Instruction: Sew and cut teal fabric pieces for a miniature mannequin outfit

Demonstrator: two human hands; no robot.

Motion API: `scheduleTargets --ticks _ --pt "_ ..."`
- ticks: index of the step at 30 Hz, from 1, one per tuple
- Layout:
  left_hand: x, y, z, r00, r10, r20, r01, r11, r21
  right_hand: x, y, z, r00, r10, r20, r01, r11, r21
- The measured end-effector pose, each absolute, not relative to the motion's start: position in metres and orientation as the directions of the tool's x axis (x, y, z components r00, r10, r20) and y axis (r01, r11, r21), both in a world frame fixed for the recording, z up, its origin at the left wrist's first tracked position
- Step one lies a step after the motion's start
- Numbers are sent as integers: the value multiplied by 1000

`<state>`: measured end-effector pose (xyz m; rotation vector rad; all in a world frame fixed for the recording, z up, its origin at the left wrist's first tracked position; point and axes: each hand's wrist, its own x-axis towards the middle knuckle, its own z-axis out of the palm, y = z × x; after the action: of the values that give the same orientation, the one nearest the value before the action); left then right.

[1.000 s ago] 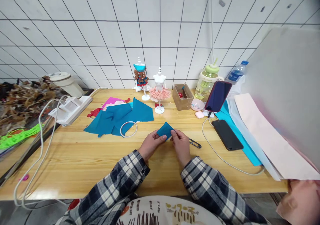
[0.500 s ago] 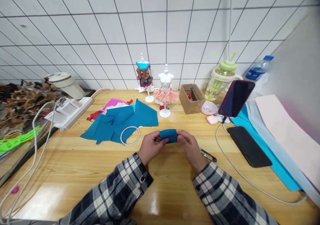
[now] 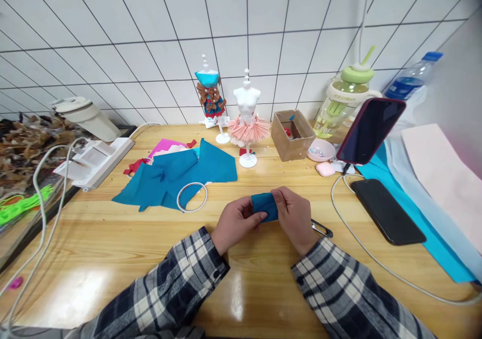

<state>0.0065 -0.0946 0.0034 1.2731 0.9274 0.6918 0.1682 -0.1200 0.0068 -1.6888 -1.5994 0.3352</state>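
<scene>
A small folded piece of teal crepe paper or fabric (image 3: 265, 206) is held between my two hands above the wooden table. My left hand (image 3: 237, 222) pinches its left side, the thumb lying across the front. At its upper right edge, the thumb and fingers of my right hand (image 3: 295, 216) are closed on it. Larger teal sheets (image 3: 218, 163) lie to the left, with a white ring (image 3: 192, 211) resting on their near edge. Beside my right wrist are black-handled snips (image 3: 322, 228), partly hidden by the hand.
Behind stand a mini mannequin in a pink ruffled skirt (image 3: 249, 130) and a dressed one (image 3: 211, 95). A cardboard box (image 3: 288, 148), pink dish (image 3: 321, 150), propped phone (image 3: 371, 133) and black phone (image 3: 387, 211) are to the right. A power strip (image 3: 107, 165) and cables lie left.
Both hands and the teal piece have shifted slightly right. My right hand has turned and now grips the piece's upper right edge from above. The camera view has also moved.
</scene>
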Motion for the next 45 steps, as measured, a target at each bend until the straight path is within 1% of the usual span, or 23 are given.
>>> scheduleTargets --ticks 5,8,11,13,16,18,20,22,23,25,27,28,29,30,31,32,33,34,35,36,38,40,45 --pt "9 -98 9 553 808 -203 -44 272 961 172 -120 8 96 945 312 764 131 -632" --pt "8 -96 11 586 777 -230 -46 316 948 168 -121 7 63 940 336 766 170 -619" --pt "6 -93 8 608 744 -277 -31 371 928 163 -119 7 96 933 348 747 164 -644" --pt "5 -92 4 607 746 -274 -40 372 927 167 -117 12 106 944 313 707 150 -691" --pt "3 -91 1 551 794 -255 -124 380 917 190 -120 26 66 959 275 680 158 -716" --pt "2 -90 1 523 808 -270 -195 422 885 214 -129 34 129 947 294 803 75 -591" --pt "1 -88 3 515 806 -291 -252 467 848 237 -143 35 137 974 179 913 -54 -405" --pt "0 -86 4 494 815 -304 -311 492 813 252 -158 28 161 987 31 955 -147 -257" --pt "0 -84 4 477 821 -314 -354 506 786 255 -163 24 157 987 -32 966 -160 -205" --pt "0 -81 3 455 825 -337 -447 538 715 253 -165 18 94 989 -116 976 -115 -186" --pt "-1 -79 3 450 821 -351 -514 560 650 241 -156 20 59 989 -133 964 -91 -251" --pt "-1 -78 3 448 822 -352 -538 562 629 231 -149 24 64 991 -117 941 -99 -324" --pt "-2 -77 4 440 827 -350 -556 557 617 220 -140 29 94 992 -80 893 -119 -434" --pt "-2 -77 4 428 834 -347 -571 548 611 209 -132 34 126 991 -37 797 -123 -592" --pt "-3 -76 4 414 842 -345 -587 537 605 196 -125 38 155 988 -5 638 -104 -763" --pt "-3 -76 4 398 851 -343 -602 524 602 183 -120 40 180 984 3 417 -74 -906" --pt "-3 -76 4 382 860 -339 -614 510 602 171 -116 40 165 986 6 196 -27 -980" --pt "-4 -75 4 368 868 -335 -621 497 606 160 -115 39 124 992 -7 26 -10 -1000" --pt "-4 -75 3 356 874 -331 -624 485 613 151 -116 35 103 994 -28 -78 -20 -997" --pt "-3 -75 2 344 880 -328 -627 475 618 145 -119 31 79 995 -59 -123 -49 -991" --pt "-3 -74 1 323 889 -324 -631 458 627 138 -125 21 -29 990 -137 -134 -139 -981" --pt "-2 -73 -1 312 896 -315 -624 444 643 139 -130 14 -60 981 -184 -102 -189 -977" --pt "0 -72 -2 305 893 -332 -603 451 658 148 -131 18 -16 979 -203 -27 -203 -979"
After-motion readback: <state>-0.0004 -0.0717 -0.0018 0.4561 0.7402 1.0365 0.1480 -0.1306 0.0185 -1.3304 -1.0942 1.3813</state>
